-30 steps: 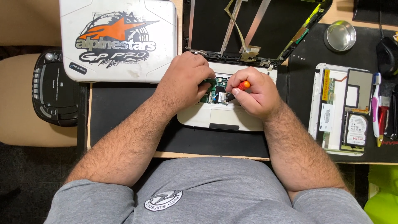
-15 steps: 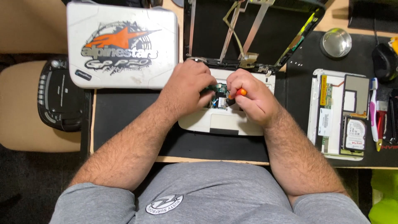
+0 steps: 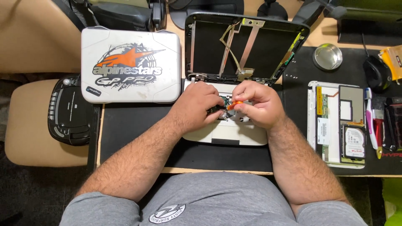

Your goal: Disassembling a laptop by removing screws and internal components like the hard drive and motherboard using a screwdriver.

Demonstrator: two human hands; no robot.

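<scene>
Head view: a white laptop base [image 3: 226, 136] lies at centre frame on a black mat [image 3: 125, 125] on the counter [image 3: 318, 33], its emptied lid [image 3: 247, 42] standing open behind it, with bare metal strips and a ribbon inside. At right, a white tray-like panel [image 3: 312, 125] holds a green circuit strip, a grey plate and a hard drive [image 3: 353, 142]. A small round metal dish [image 3: 328, 56] sits in the upper right; whether anything lies in it cannot be told.

The right hand [image 3: 257, 104] has its fingers closed around an orange-handled screwdriver [image 3: 234, 105], whose tip is hidden among the fingers over the base's open centre. The left hand [image 3: 197, 106] rests on the base with fingers curled at a small green board [image 3: 225, 100]; whether they pinch it cannot be told. A white case [image 3: 130, 65] sits upper left, and a black radio [image 3: 69, 111] is partly cut by the mat's edge.

Compared with half a second ago, both hands stay at the same spot on the base; the camera has tilted so more of the lid's top and the counter behind it shows.
</scene>
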